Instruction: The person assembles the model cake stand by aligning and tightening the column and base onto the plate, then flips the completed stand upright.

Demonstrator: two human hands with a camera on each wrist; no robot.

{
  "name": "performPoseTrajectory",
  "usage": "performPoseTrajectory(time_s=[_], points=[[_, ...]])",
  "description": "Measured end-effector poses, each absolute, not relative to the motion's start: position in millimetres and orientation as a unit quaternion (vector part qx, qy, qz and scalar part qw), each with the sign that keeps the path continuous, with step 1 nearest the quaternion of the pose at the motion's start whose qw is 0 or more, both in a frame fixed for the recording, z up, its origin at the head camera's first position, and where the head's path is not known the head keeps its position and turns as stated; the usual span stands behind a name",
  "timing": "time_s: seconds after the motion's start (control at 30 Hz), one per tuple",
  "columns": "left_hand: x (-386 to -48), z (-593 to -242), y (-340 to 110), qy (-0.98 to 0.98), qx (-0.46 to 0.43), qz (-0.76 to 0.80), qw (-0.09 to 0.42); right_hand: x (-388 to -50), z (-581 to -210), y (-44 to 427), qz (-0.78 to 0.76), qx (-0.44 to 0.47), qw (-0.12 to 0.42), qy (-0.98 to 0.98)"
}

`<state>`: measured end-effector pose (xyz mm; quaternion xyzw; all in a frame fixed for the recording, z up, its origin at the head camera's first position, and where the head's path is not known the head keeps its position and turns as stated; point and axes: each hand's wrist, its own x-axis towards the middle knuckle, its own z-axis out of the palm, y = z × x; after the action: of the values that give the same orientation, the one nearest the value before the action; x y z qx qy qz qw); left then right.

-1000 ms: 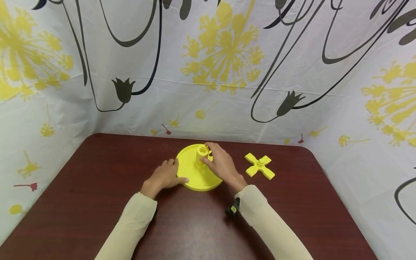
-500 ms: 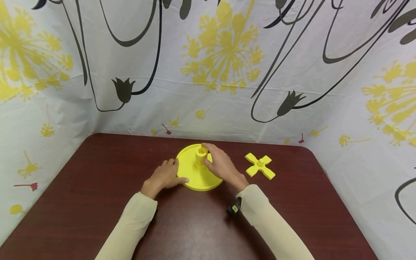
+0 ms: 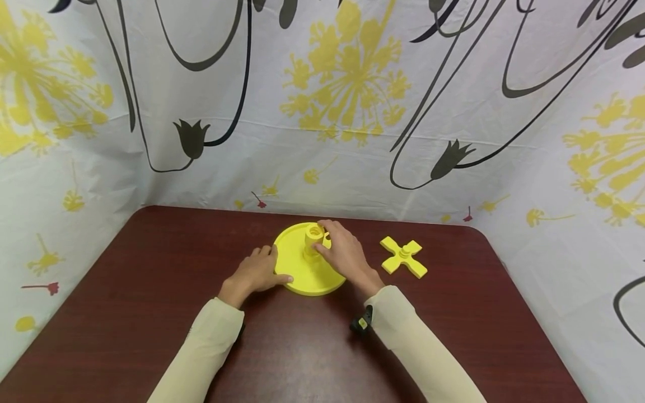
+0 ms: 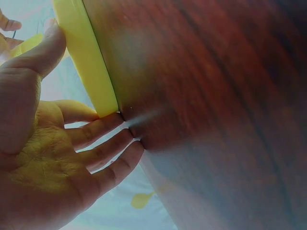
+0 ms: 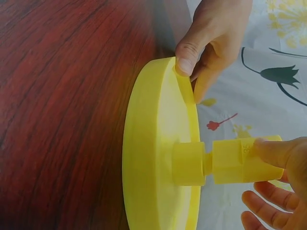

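Note:
A round yellow disc with a raised rim (image 3: 302, 282) lies flat on the dark red table. The left hand (image 3: 254, 271) grips its left edge, thumb over the rim and fingertips outside; the left wrist view shows this hand (image 4: 48, 143) against the disc's side (image 4: 91, 52). At the disc's centre stands a hub (image 5: 187, 164), with a hollow-topped yellow piece (image 5: 235, 160) above it and a narrower neck between them. The right hand (image 3: 347, 254) holds that upper piece (image 3: 313, 238), its thumb on the near side; the far fingers are partly hidden.
Right of the disc, a yellow four-armed cross with a small raised centre (image 3: 403, 256) lies on the table (image 3: 302, 358). A white cloth with yellow and dark plant patterns (image 3: 227, 179) hangs behind the table and along its sides.
The right hand turned slightly left around the upper piece, then came back right to nearly its earlier pose. The left hand, disc and cross stay in place.

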<state>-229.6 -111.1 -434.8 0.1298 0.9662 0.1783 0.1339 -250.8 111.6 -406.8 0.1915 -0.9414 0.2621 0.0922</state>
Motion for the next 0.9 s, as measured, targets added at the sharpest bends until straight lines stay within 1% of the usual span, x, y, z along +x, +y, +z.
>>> performPoseTrajectory(time_s=[0.13, 0.3, 0.43, 0.67, 0.9], points=[[-228.8, -434.2, -110.9, 0.965, 0.128, 0.181, 0.137, -250.8, -406.5, 112.3, 0.264, 0.191, 0.090, -0.941], [-228.9, -435.6, -111.2, 0.966, 0.125, 0.180, 0.139, -251.2, -404.2, 114.0, 0.279, 0.238, 0.065, -0.928], [-228.9, -436.4, -111.3, 0.965, 0.128, 0.180, 0.138, -251.5, -404.1, 114.7, 0.274, 0.256, 0.065, -0.925], [-229.3, -435.8, -111.2, 0.966, 0.133, 0.181, 0.132, -252.8, -405.5, 114.4, 0.265, 0.244, 0.085, -0.929], [-229.3, -434.4, -110.8, 0.966, 0.131, 0.177, 0.137, -252.4, -404.6, 112.8, 0.266, 0.197, 0.095, -0.939]])
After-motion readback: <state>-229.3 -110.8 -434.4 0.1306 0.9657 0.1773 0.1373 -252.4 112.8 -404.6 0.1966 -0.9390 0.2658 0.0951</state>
